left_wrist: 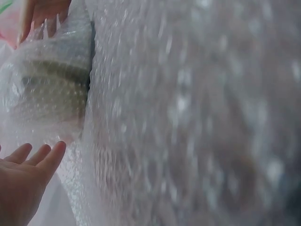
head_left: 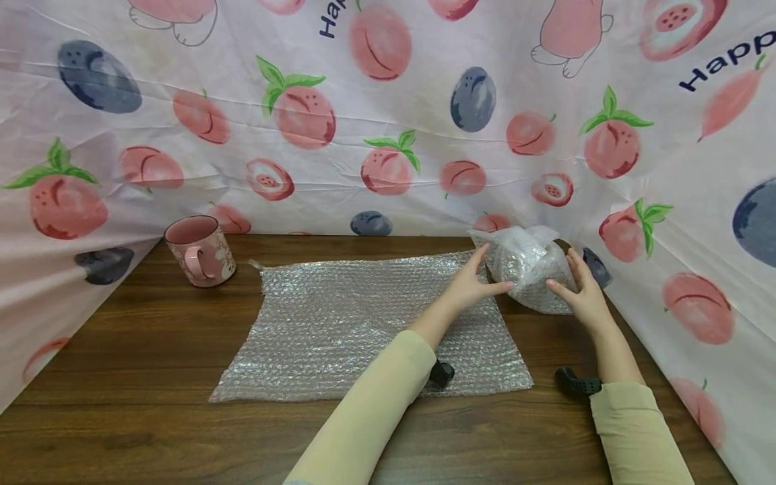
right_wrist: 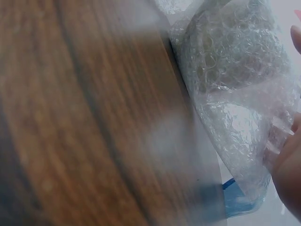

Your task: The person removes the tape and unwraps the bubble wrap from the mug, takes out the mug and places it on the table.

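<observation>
A bundle wrapped in bubble wrap (head_left: 526, 266) sits at the back right of the table, near the cloth wall. Something greenish shows dimly through its layers in the left wrist view. On its left side is my left hand (head_left: 471, 284), fingers straight and thumb spread toward the wrap. My right hand (head_left: 585, 300) is at the right side with fingers apart; in the right wrist view only part of it shows, against the wrap. Between the two hands, the bundle rests on the tabletop. A flat bubble wrap sheet (head_left: 339, 330) lies under my left forearm.
A pink mug (head_left: 201, 250) with a floral pattern stands at the back left. Fruit-printed cloth (head_left: 424, 141) hangs behind the dark wooden table (head_left: 151, 431) and along both sides. Black straps with cameras are on both wrists.
</observation>
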